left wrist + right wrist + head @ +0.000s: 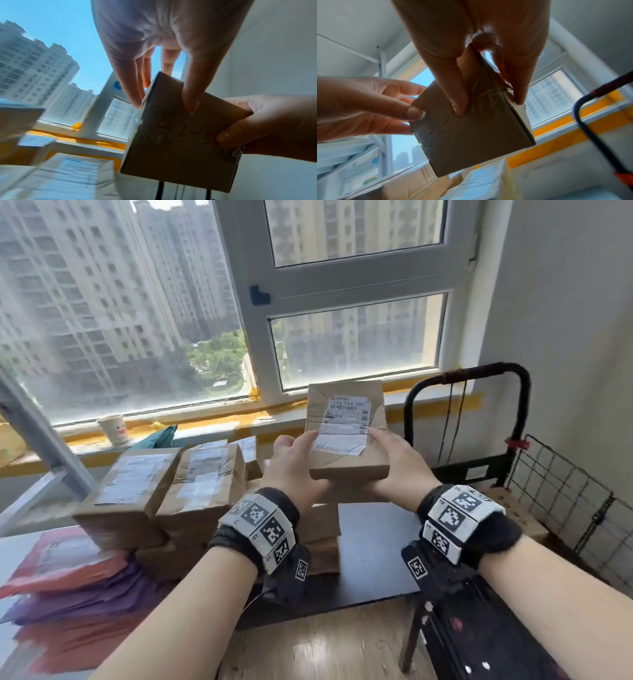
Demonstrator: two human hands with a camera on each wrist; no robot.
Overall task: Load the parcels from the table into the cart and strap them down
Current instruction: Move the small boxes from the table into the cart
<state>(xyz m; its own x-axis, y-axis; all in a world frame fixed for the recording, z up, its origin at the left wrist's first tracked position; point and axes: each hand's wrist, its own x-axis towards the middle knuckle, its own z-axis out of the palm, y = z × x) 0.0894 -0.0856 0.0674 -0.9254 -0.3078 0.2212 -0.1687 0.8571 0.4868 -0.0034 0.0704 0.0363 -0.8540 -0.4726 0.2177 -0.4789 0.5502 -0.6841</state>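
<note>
- Both hands grasp one small parcel (347, 433) in the air: the left hand (295, 465) takes its left edge, the right hand (399, 465) its right edge, each with the thumb on the labelled top and the fingers under the bottom.
- Seen from the wrist views, the fingers (190, 94) lie flat against the brown underside, where some red handwriting shows through clear tape.
- Held up this easily by its edges, the parcel is probably light; its corners stay sharp, so I judge the cardboard stiff enough for an edge hold.
- Its taped faces look smooth and may slip; the bare cardboard edges are, I think, the better place to hold.
- Its white shipping label (346, 422) is wrinkled and glossy under the tape.
- Below and to the left, more brown boxes (164, 491) stand stacked on the dark table (373, 559), also with white labels.
- Soft red and purple mailer bags (68, 587) lie in a flat pile at the left; these will bend when lifted.
- At the right stands the cart (561, 501), with a black tube handle and thin wire mesh side; the parcel is not yet in it.
</note>
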